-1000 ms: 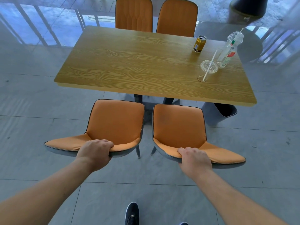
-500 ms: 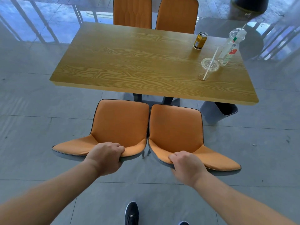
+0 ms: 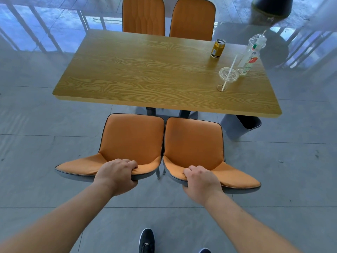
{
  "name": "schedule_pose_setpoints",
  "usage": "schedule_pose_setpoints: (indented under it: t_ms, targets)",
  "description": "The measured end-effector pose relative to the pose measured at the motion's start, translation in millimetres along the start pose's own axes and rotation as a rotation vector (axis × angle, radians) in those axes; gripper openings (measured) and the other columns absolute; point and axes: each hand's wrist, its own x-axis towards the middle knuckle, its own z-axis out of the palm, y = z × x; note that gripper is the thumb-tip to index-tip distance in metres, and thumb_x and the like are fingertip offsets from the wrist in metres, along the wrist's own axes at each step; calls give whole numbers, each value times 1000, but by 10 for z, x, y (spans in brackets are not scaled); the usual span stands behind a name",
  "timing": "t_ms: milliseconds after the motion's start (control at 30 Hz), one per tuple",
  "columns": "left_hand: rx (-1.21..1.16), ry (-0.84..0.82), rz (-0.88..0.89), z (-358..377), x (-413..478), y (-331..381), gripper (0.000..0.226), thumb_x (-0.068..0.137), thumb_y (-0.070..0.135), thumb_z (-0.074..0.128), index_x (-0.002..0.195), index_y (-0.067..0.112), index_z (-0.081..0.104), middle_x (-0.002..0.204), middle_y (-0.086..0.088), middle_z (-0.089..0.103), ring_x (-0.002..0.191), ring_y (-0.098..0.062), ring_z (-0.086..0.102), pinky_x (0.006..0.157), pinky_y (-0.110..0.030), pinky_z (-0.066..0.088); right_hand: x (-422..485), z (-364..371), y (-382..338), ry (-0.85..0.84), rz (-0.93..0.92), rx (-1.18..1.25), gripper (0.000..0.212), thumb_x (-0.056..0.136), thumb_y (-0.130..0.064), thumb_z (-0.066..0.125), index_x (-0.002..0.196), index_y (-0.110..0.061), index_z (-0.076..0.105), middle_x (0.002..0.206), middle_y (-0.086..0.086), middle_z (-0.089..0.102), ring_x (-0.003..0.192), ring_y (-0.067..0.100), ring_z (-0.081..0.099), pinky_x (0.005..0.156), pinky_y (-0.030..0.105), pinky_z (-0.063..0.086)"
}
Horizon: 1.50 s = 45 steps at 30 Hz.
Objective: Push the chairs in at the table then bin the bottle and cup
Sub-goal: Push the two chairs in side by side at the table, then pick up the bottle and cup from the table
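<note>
Two orange chairs stand side by side on my side of the wooden table [image 3: 138,73], their seats outside its near edge. My left hand [image 3: 116,175] grips the top of the left chair's backrest [image 3: 131,137]. My right hand [image 3: 200,181] grips the top of the right chair's backrest [image 3: 193,141]. The two chairs almost touch. At the table's far right stand a clear plastic bottle [image 3: 250,57] and a clear lidded cup with a white straw [image 3: 227,78].
A gold drink can [image 3: 218,48] stands near the bottle. Two more orange chairs [image 3: 144,17] are tucked in at the far side. A grey bin [image 3: 240,126] sits on the floor under the table's right corner. My dark shoe [image 3: 146,241] shows below. Railings line the back.
Both chairs have slid toward each other and a little toward the table; the gap between them has closed. My hands keep their hold on the backrests.
</note>
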Motion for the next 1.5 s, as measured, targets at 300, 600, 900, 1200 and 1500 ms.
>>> schedule_pose_setpoints:
  t_ms: [300,600,900,1200,1500]
  targets:
    - [-513,-182,-210,-791,364,767,79,82,72,64,146,32,42,140,1,58,103,-12,56,75,-28,47,-361,-814,279,113,355,318,68,94,-76,37,142,-30,51,141,-7,57,128,19,49,99,41,48]
    - [-395,153,124,-2028,938,2820,83,78,80,60,146,36,42,146,5,52,130,-20,49,98,-42,48,-1168,-1887,1640,443,396,376,67,92,-68,52,141,-23,52,138,0,57,128,23,48,100,41,45]
    - [-342,350,343,-3022,1532,5130,74,80,69,65,144,38,44,149,10,49,135,-16,43,103,-36,41,-2167,-2881,3591,543,339,351,72,85,-73,49,136,-24,58,134,-1,62,127,23,51,106,36,40]
    - [-398,428,372,-3408,2240,6625,66,82,65,62,140,38,47,144,8,53,132,-18,45,97,-35,39,-2400,-3409,5230,686,418,334,66,91,-64,59,142,-23,52,143,1,57,133,25,46,106,40,41]
    - [-546,373,253,-3289,3956,7186,65,82,64,61,139,35,49,141,8,54,129,-17,48,96,-32,39,-1333,-3621,6543,499,417,361,63,92,-63,58,143,-27,51,143,-2,56,133,21,46,105,38,42]
